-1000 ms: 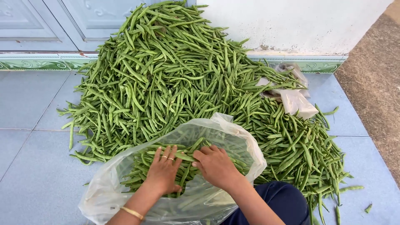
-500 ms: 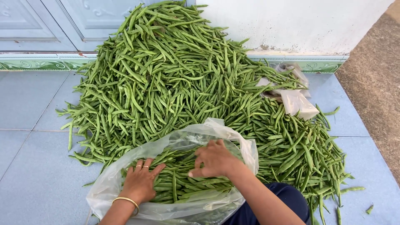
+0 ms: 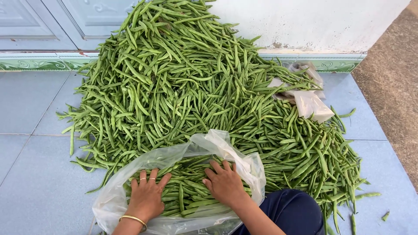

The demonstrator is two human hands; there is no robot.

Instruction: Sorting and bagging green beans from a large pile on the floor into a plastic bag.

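Two flat, unclenched hands, left [image 3: 147, 196] and right [image 3: 225, 185], press beans [image 3: 187, 193] inside one clear bag [image 3: 226, 150]; one heap [image 3: 183, 87] behind.

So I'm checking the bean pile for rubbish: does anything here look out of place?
Yes: crumpled pale plastic bags lie half buried at the right edge of the heap of long green beans, and a few beans lie apart on the blue tiled floor.

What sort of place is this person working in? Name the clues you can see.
Probably a tiled porch or doorstep outside a house: blue floor tiles, a panelled door above a patterned skirting, and rough ground alongside.
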